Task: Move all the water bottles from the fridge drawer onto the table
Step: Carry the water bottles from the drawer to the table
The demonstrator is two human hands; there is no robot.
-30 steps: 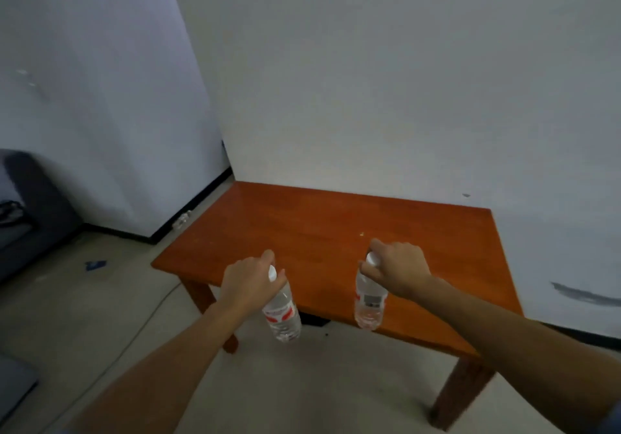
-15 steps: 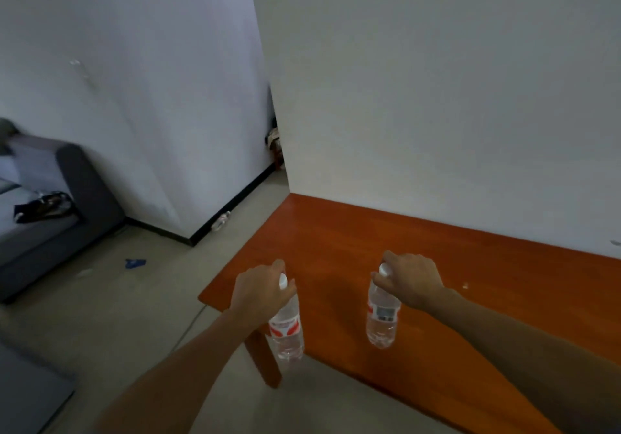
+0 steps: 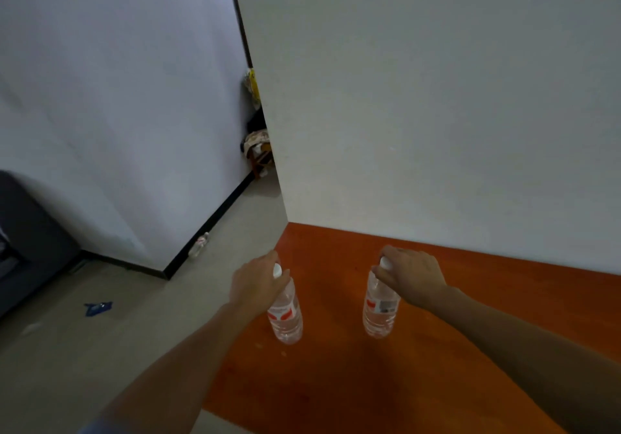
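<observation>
Bottle under left hand, gripped at cap — second bottle under right hand likewise.

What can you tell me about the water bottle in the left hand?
The left bottle is clear plastic with a white cap and a white label with red marks. It is upright. The left hand grips its neck from above. Its base is over the reddish-brown table, near the table's left edge; I cannot tell if it touches.
</observation>
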